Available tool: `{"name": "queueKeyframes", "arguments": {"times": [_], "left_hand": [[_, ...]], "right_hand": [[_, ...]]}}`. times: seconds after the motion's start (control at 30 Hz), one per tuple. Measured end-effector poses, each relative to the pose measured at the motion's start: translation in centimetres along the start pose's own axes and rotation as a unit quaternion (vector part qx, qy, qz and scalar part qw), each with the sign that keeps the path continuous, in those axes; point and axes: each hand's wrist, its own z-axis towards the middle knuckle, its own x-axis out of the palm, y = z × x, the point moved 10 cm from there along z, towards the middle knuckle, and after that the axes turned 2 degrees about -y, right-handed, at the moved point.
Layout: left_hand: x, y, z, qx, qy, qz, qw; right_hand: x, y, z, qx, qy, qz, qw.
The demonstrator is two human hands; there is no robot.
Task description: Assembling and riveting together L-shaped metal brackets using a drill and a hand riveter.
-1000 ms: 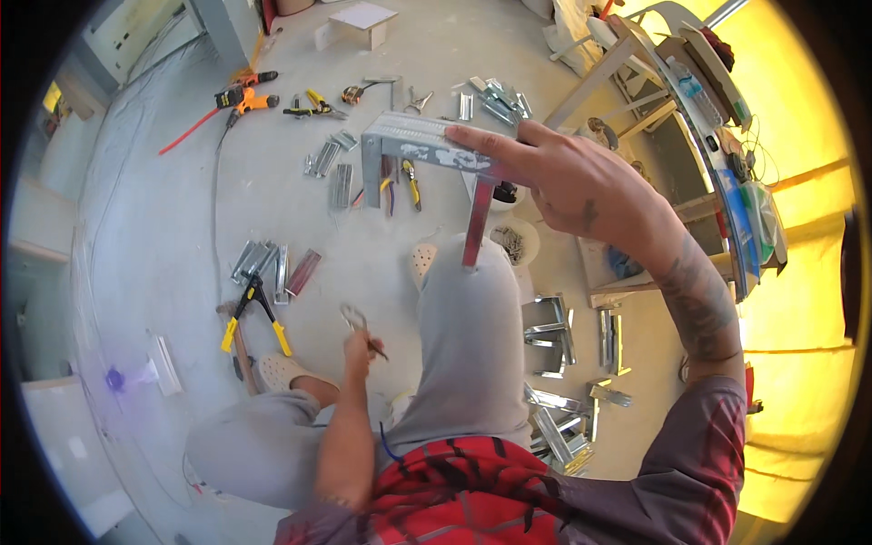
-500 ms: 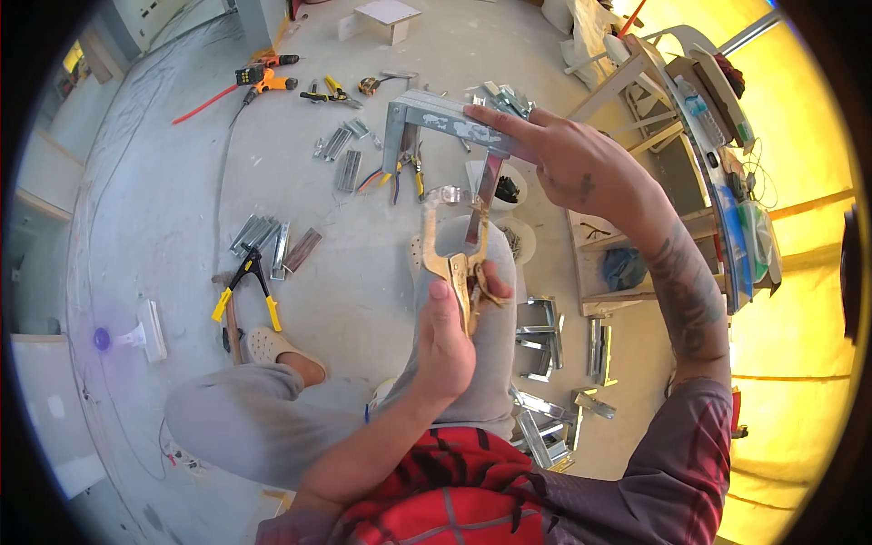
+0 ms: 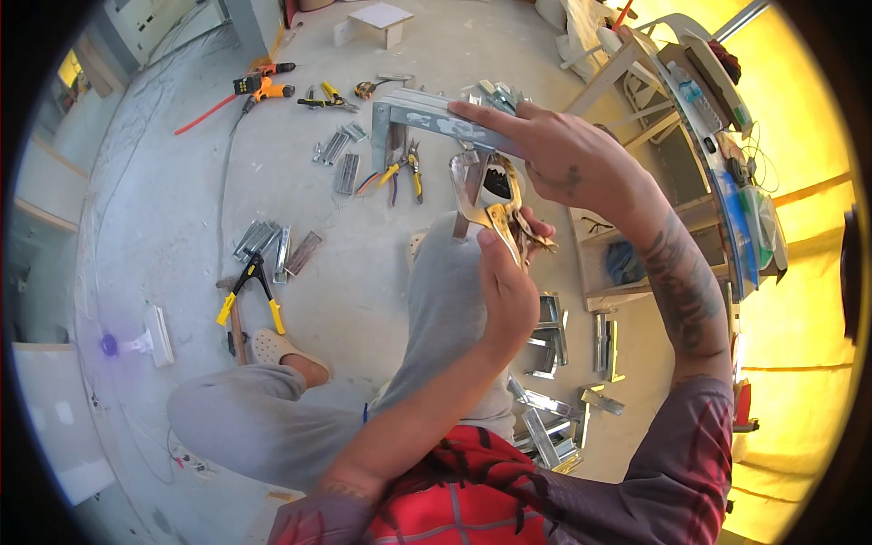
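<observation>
My right hand [image 3: 577, 163] grips a galvanized metal channel frame [image 3: 427, 120], bent at a corner and held up over my knee. Its index finger stretches along the top face, and white patches mark the side. In my left hand [image 3: 510, 295] is a gold-coloured locking C-clamp [image 3: 498, 216], held by its handles. The clamp's jaws stand just below the frame's upper bar, overlapping the frame's downward leg. Whether they touch the metal I cannot tell.
Around my legs lie a yellow-handled black riveter [image 3: 254, 289], cut metal channel pieces [image 3: 257, 238], pliers [image 3: 415, 171] and an orange cordless drill [image 3: 268, 89]. More bent metal frames [image 3: 545, 427] are piled by my right thigh. A cluttered wooden workbench [image 3: 668, 272] stands at right.
My left hand has moved the clamp rightward and slightly up, nearer my right hand. The channel frame has shifted a little left.
</observation>
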Motion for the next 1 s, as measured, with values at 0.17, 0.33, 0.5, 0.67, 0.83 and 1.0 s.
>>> {"name": "queueKeyframes", "arguments": {"times": [0.17,0.33,0.5,0.67,0.83,1.0], "left_hand": [[0.1,-1.1,1.3,0.05,0.007,0.065,0.997],[0.3,-0.7,1.7,0.076,0.013,0.132,0.988],[0.3,-0.7,2.2,0.121,-0.007,0.181,0.976],[-0.1,0.6,2.4,0.104,-0.044,0.156,0.981],[0.2,1.4,2.6,0.08,-0.088,0.081,0.99],[-0.2,1.9,2.1,0.044,-0.12,0.091,0.988]], "right_hand": [[0.6,-0.4,0.1,-0.003,0.004,-0.025,1.0],[0.3,-0.2,0.4,-0.006,0.003,-0.016,1.0],[0.7,-0.5,0.7,-0.003,0.021,-0.011,1.0],[0.8,-0.4,0.7,-0.007,0.032,-0.008,0.999],[1.8,-2.4,1.3,-0.041,0.004,-0.009,0.999],[1.6,-1.3,1.1,-0.04,0.03,-0.011,0.999]]}}
